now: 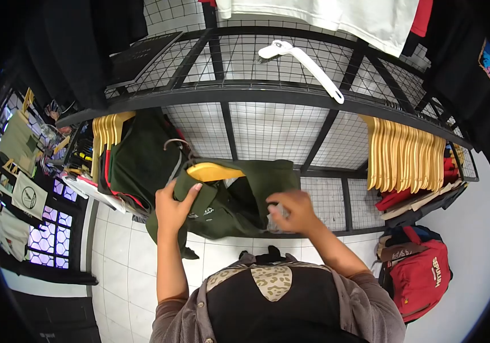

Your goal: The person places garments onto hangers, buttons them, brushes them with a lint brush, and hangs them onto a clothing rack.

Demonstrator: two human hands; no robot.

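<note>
The green shirt (273, 174) is in front of the person, below the rack's shelf (256, 97), with a yellow hanger (215, 171) at its neck. The left hand (171, 210) pinches the shirt beside the collar between thumb and fingers. The right hand (292, 211), slightly blurred, is half curled at the opposite side; whether it grips cloth I cannot tell.
</note>
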